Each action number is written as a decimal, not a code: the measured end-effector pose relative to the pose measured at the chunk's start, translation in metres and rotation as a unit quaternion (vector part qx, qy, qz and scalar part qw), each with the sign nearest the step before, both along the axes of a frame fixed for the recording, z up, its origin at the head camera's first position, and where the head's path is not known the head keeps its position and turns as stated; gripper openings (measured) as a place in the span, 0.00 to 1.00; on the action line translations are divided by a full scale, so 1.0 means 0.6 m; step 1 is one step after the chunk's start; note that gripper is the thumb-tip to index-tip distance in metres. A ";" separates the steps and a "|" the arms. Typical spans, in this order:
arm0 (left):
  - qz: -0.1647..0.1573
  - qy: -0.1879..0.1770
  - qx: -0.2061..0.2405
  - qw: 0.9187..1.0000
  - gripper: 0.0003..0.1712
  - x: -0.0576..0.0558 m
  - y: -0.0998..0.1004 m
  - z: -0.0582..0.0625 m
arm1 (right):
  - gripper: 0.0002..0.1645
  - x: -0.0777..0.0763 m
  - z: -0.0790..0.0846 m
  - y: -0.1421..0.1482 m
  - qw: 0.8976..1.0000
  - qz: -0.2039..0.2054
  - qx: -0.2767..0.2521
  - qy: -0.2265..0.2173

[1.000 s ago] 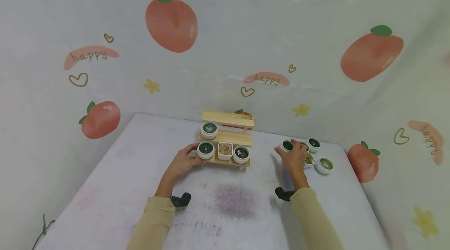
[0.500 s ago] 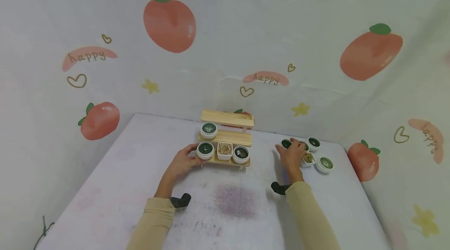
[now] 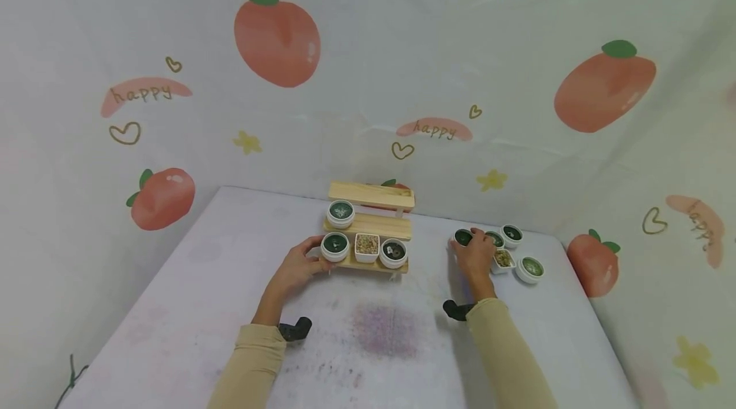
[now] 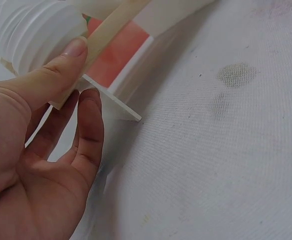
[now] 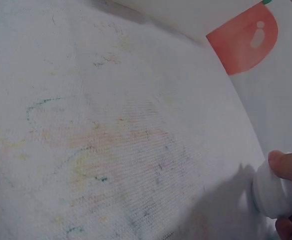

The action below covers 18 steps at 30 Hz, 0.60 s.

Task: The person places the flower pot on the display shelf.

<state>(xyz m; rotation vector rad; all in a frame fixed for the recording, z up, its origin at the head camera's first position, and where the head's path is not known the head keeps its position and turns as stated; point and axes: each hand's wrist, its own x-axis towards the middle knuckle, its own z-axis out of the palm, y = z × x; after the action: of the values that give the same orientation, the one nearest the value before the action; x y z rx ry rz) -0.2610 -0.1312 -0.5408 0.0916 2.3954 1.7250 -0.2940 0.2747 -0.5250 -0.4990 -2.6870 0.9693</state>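
Observation:
A three-tier wooden stand (image 3: 376, 225) carries small white pots. At the left end of its lowest tier, my left hand (image 3: 298, 266) grips the shelf edge, with its fingers curled beneath the board. In the left wrist view the thumb (image 4: 75, 50) lies against a ribbed round white pot (image 4: 41, 35) with a dark green top. To the right, my right hand (image 3: 476, 257) pinches another round white pot (image 3: 462, 238) with dark green contents. The right wrist view shows that pot (image 5: 271, 192) between thumb and fingers, close over the cloth.
A square pot (image 3: 367, 247) and a round pot (image 3: 393, 254) share the lowest tier. On the middle tier stands one green-topped pot (image 3: 341, 213). Several pots, including a light green one (image 3: 529, 269) and a square one (image 3: 503, 260), stand right of my right hand.
My right hand has shifted slightly left with its pot, away from the pots beside it. The left hand stays at the stand.

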 end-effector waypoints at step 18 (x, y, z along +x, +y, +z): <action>0.003 -0.005 0.000 1.000 0.45 0.001 -0.001 0.004 | 0.43 0.012 0.036 -0.027 0.997 0.034 -0.024 0.065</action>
<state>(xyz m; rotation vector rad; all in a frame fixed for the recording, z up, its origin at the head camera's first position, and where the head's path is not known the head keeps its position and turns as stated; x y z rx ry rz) -0.2602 -0.1317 -0.5386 0.0760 2.3919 1.7238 -0.2865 0.2584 -0.5035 -0.3424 -2.5860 1.0488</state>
